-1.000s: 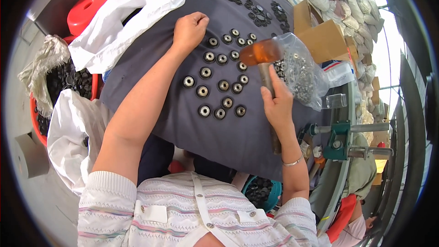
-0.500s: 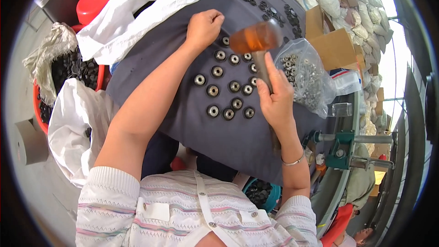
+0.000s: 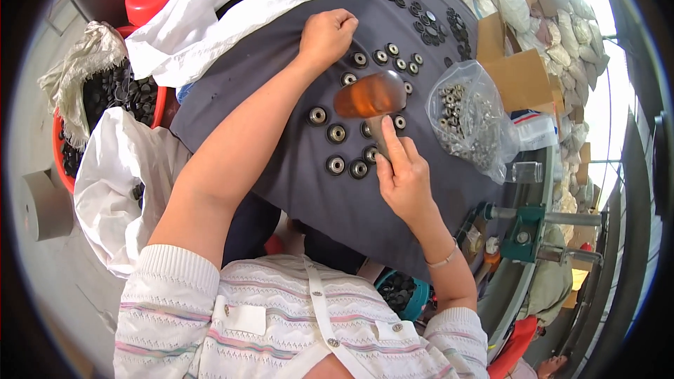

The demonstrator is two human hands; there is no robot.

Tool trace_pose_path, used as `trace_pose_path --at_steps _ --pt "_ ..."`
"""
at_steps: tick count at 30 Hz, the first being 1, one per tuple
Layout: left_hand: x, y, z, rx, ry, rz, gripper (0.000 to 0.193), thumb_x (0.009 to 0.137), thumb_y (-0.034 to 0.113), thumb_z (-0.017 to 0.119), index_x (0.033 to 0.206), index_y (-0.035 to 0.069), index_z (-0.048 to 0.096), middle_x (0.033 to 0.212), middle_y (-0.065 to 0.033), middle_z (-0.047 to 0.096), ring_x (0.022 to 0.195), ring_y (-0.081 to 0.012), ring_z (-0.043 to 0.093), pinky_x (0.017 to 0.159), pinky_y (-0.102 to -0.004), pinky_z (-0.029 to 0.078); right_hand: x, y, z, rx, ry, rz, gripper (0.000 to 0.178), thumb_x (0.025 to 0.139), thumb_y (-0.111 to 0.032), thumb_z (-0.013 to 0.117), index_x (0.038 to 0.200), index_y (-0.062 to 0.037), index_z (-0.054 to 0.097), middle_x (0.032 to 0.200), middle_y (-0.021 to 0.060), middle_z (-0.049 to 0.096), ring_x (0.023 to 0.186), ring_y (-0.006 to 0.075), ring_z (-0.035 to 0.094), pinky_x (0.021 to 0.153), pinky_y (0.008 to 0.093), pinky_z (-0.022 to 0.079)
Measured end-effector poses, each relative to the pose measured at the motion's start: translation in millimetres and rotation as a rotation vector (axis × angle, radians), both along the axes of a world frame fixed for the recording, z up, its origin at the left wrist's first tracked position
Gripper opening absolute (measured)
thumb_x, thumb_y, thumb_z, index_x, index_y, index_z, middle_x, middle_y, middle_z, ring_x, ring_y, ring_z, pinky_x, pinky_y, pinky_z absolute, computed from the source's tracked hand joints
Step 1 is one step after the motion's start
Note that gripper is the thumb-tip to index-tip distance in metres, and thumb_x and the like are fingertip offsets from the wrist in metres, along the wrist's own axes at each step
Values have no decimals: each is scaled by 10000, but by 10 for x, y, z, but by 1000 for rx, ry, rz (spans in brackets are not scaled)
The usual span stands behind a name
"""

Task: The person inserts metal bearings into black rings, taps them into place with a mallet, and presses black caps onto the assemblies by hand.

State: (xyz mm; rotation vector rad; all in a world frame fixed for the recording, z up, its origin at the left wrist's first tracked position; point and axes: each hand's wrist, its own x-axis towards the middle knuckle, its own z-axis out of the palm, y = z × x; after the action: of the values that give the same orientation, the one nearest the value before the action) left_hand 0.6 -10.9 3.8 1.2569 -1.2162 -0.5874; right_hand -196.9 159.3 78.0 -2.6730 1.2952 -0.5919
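My right hand (image 3: 407, 179) is closed around the grey handle of a mallet (image 3: 371, 95) with an amber, see-through head. The mallet head hovers over or rests on some of the round black parts with metal bearings in them (image 3: 336, 133); I cannot tell whether it touches them. It hides several of these parts, which lie spread over the dark grey cloth (image 3: 309, 189). My left hand (image 3: 328, 38) is closed at the far side of this group, fingers curled in. What its fingers hold, if anything, is hidden.
A clear bag of small metal bearings (image 3: 469, 116) lies right of the mallet, near an open cardboard box (image 3: 518, 77). Small black parts (image 3: 430, 27) sit farther back. At left are white cloth (image 3: 210, 28) and a red tub (image 3: 163, 102); a green clamp (image 3: 523, 234) is at right.
My right hand and the mallet have moved left over the parts. My left hand stays closed near the same place. The whole view has shifted slightly.
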Motion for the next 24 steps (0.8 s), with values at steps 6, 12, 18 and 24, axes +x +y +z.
trace_pose_path --at_steps 6,12,18,24 --pt "45 -21 -75 -63 12 26 206 861 190 614 914 6 690 730 -131 669 648 -202 638 658 -318 501 51 -2 215 148 -102 -24 618 801 3 631 1392 -49 460 787 131 528 601 284 542 557 376 467" --pt "88 -55 -41 -28 194 -31 232 849 227 597 878 18 696 742 -156 672 702 -306 661 683 -358 512 281 96 22 -3 90 100 610 794 -30 652 1379 -67 482 851 106 529 636 266 569 565 361 494" --pt "60 -23 -46 10 82 -26 231 850 225 589 885 24 699 790 -166 678 746 -311 670 696 -376 514 108 194 283 -38 -78 95 623 794 -34 652 1388 -57 463 859 107 534 649 274 577 569 357 492" --pt "81 -41 -39 -33 61 -13 241 848 226 591 898 16 698 780 -160 682 739 -301 667 706 -363 513 -32 435 72 -19 64 53 625 789 -43 653 1384 -60 465 851 105 534 673 280 585 585 360 493"
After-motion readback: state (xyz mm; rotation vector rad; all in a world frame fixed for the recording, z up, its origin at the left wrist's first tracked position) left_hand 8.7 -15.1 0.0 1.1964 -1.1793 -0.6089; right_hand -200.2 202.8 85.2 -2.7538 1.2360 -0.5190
